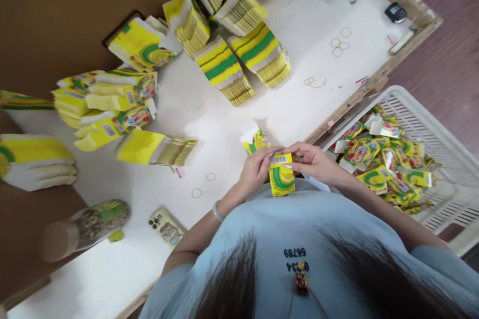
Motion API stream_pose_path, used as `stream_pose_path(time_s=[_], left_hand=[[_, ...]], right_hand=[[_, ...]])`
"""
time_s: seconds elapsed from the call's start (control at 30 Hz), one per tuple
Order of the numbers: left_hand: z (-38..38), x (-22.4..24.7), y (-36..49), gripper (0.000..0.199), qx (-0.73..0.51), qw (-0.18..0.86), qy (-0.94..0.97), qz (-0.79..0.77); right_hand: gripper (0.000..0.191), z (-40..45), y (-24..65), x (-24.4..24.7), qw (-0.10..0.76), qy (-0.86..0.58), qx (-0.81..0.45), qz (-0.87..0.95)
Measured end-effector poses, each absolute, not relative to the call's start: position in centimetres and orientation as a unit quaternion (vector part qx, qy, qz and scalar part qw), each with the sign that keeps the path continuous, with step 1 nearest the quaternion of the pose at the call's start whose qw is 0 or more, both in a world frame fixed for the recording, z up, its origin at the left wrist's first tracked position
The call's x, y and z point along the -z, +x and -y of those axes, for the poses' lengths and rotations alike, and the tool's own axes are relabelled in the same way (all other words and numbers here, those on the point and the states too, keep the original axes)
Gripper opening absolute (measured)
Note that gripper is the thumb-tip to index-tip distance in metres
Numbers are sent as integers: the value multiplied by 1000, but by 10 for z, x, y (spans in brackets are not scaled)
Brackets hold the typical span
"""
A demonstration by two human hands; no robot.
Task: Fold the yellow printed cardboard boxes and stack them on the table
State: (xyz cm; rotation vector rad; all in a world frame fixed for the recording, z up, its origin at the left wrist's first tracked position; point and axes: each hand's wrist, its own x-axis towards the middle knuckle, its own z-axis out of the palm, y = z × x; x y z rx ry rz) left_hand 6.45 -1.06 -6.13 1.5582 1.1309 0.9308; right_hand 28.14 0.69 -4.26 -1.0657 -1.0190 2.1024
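One yellow carton [283, 183] is gripped on my feed, with the left hand [254, 170] and the right hand [312, 162] both pinching its upper end, by the table's [277, 117] near edge. Just past the left hand I see a second carton [258, 141]; farther right, outside that edge, a white basket [419, 119] holds loose cartons [398, 189].

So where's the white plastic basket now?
In the head view, the white basket is on the right, beside the table's wooden edge, partly hidden by the right arm, with yellow cartons inside.
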Motion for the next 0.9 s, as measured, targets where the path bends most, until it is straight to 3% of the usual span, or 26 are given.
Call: stream_pose_path(time_s=[0.23, 0.37, 0.43, 0.5, 0.57, 0.67, 0.8, 0.9], left_hand=[[6, 74, 69, 50, -395, 379, 662, -512], [-50, 85, 33, 51, -365, 199, 689, -594], [-80, 97, 16, 58, -324, 199, 676, -631], [-100, 108, 5, 43, -271, 265, 672, -636], [-110, 113, -2, 28, -236, 307, 687, -615], [-109, 105, -9, 34, -235, 260, 742, -572], [-92, 72, -8, 38, -308, 187, 759, -542], [-73, 43, 6, 44, -389, 229, 710, -541]], right_hand=[[41, -6, 283, 44, 283, -441, -737, 427], [45, -20, 367, 33, 288, -585, -513, 559], [44, -21, 423, 28, 149, -663, -344, 648], [54, -17, 465, 25, 54, -712, -164, 680], [69, -14, 477, 23, 16, -719, -63, 692], [73, -22, 438, 26, 59, -675, -81, 731], [60, -48, 329, 43, 236, -553, -173, 780], [63, -60, 252, 60, 346, -458, -191, 796]])
